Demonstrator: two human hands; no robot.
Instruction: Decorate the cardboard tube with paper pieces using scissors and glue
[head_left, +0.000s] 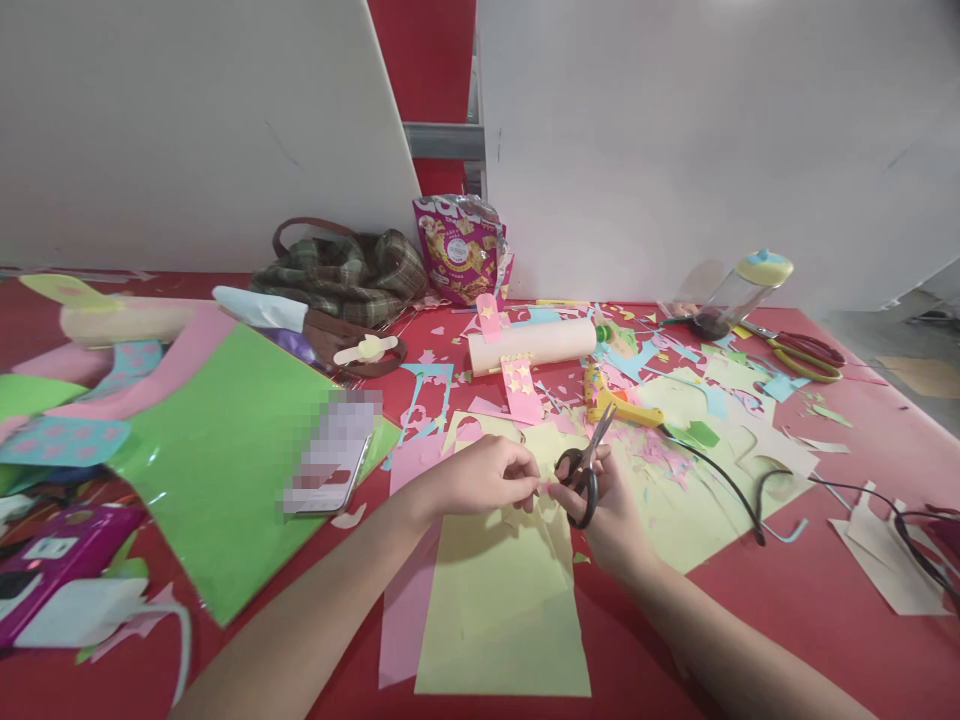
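My right hand [611,510] holds a pair of scissors [599,432] with black handles, the blades pointing up and away. My left hand [487,472] is closed in a pinch at the fingertips. A tiny pink paper piece [545,489] shows between the two hands, at the fingertips; its shape is too small to make out. Below both hands lies a pale yellow paper sheet [502,620], partly over a pink sheet [405,600]. Just beyond them is a cream paper tube [540,344] with pink star-dotted strips [519,385] on it.
A yellow glue gun [626,408] with a black cord lies right of the tube among paper scraps. Leftward are a phone [337,450] and green sheets [217,460]. Behind stand a snack bag [461,250] and a plaid bag [345,270]. Red-handled scissors [806,355] and a clear bottle [739,295] lie right.
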